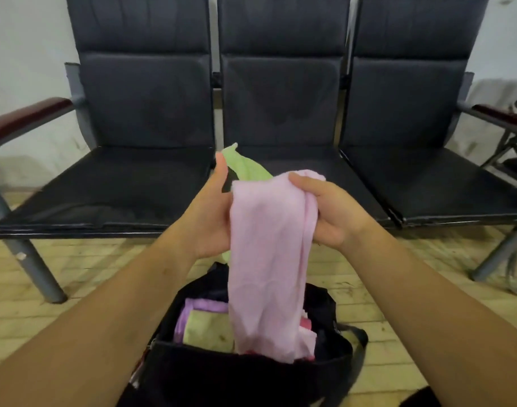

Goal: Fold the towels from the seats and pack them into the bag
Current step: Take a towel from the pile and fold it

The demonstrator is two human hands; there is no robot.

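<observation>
pink towel (266, 259) dangles over the 6 o'clock bag (222, 374); left hand (209, 214) and right hand (332, 212) curl closed around its top.

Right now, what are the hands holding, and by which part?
The pink towel, by its top end: the left hand holds the left edge, the right hand grips the bunched right edge. The left hand also holds a green towel.

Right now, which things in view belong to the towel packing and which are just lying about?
For the job: pink towel, held by left hand and right hand; green towel behind it; black bag; folded towels inside it; seats.
Just there: metal frame at far right; wooden floor.
</observation>
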